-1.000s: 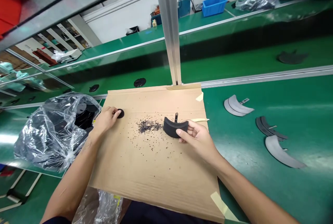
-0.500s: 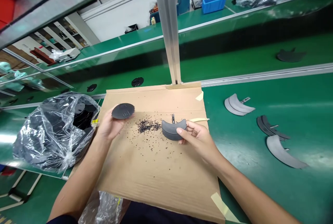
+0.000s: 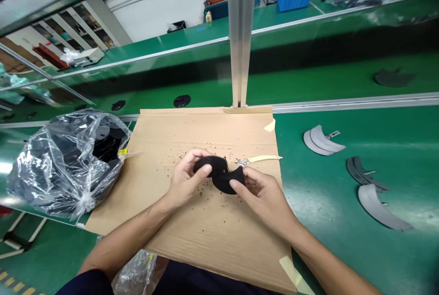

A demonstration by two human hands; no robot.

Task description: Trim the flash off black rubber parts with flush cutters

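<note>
My left hand point(image 3: 182, 179) grips a round black disc point(image 3: 215, 165) by its left edge, thumb on top. My right hand point(image 3: 265, 194) pinches a dark crescent-shaped plastic part point(image 3: 227, 182) at its right end. The two pieces meet or overlap in the middle; I cannot tell whether they are joined. They are above a cardboard sheet point(image 3: 219, 244) strewn with small black bits point(image 3: 200, 194). Just behind my right hand lies a tool with a cream handle point(image 3: 264, 158) and a metal head.
On the green bench to the right lie several crescent parts, including a light grey one point(image 3: 379, 208) and a dark one point(image 3: 361, 174). At left stands a clear plastic bag point(image 3: 65, 171) of black discs. A metal post point(image 3: 240, 48) rises behind the cardboard.
My left hand has moved right with the disc, and its face has tilted. The disc and the crescent part, apart before, are now together. The camera view has shifted slightly.
</note>
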